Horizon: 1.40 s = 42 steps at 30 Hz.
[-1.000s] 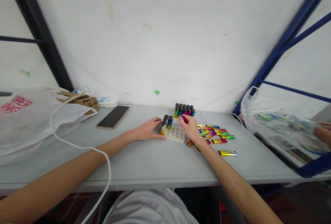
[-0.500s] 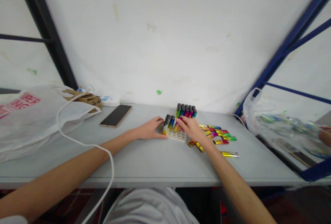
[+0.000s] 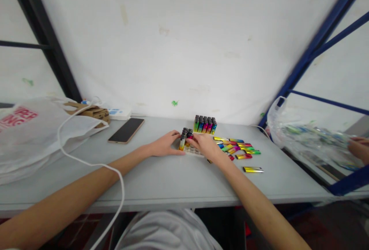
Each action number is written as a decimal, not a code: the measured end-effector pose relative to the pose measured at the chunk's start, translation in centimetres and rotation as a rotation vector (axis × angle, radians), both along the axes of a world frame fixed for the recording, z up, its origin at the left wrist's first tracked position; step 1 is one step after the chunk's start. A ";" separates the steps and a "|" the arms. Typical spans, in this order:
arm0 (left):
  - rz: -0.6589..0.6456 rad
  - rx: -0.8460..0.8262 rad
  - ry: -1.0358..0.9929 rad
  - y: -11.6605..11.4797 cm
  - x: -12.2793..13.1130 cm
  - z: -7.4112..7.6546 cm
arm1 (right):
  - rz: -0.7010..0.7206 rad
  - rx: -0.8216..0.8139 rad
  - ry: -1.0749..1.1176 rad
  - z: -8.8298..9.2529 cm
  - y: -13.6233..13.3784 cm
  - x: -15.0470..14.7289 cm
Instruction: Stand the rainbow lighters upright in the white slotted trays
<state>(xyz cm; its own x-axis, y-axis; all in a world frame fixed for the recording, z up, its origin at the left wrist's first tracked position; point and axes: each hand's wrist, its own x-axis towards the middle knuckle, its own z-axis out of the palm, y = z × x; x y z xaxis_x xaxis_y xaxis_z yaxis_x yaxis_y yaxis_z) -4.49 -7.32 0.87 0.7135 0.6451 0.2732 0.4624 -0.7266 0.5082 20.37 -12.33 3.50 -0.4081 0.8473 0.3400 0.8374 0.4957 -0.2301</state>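
Observation:
A small white tray (image 3: 193, 150) with several upright rainbow lighters (image 3: 184, 138) sits mid-table. My left hand (image 3: 165, 145) rests against the tray's left side, fingers curled around it. My right hand (image 3: 204, 144) lies over the tray, fingers pinched on a lighter among the standing ones. Behind stands a full block of upright lighters (image 3: 205, 124). Several loose lighters (image 3: 235, 147) lie flat to the right, and one yellow lighter (image 3: 253, 169) lies apart nearer me.
A phone (image 3: 126, 130) lies face up at the left, near a white bag (image 3: 34, 134), a cardboard piece and a white cable (image 3: 115, 173). A clear plastic bag (image 3: 305, 138) sits at the right, where another person's hand (image 3: 357, 148) shows. Blue frame bars rise at right.
My right hand moved left from the back block with a lighter and now sits over the tray beside the standing lighters. My left hand stayed on the tray.

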 end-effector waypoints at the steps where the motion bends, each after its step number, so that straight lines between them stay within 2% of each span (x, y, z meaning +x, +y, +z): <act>1: 0.000 0.002 0.004 0.0 0.0 0.0 | -0.011 0.000 -0.025 0.0 0.0 -0.1; 5: 0.012 0.005 0.023 0.1 0.0 0.0 | 0.065 -0.028 0.022 -0.1 0.3 0.7; 8: 0.023 0.003 0.026 0.2 0.0 -0.1 | 0.064 -0.043 0.130 0.6 0.9 3.2; 10: 0.031 -0.003 0.028 0.3 -0.1 -0.1 | -0.051 -0.046 0.158 1.6 1.3 5.7; 15: 0.045 -0.006 0.048 0.4 0.0 0.0 | -0.558 0.034 0.078 4.3 1.4 11.5; 17: 0.045 -0.008 0.061 0.3 0.1 0.1 | -0.646 -0.013 0.053 4.5 1.4 12.9; 23: 0.041 0.003 0.058 0.1 0.1 0.1 | -0.352 -0.229 -0.034 2.9 2.0 16.0; 30: 0.038 -0.012 0.061 0.2 0.1 0.2 | -0.368 -0.412 -0.002 2.6 1.7 18.4; 38: 0.027 -0.001 0.027 0.2 0.1 0.1 | -0.281 -0.421 0.032 2.3 1.8 17.9; 42: 0.030 -0.008 0.032 0.3 0.1 0.0 | -0.202 -0.309 0.282 2.4 1.4 17.5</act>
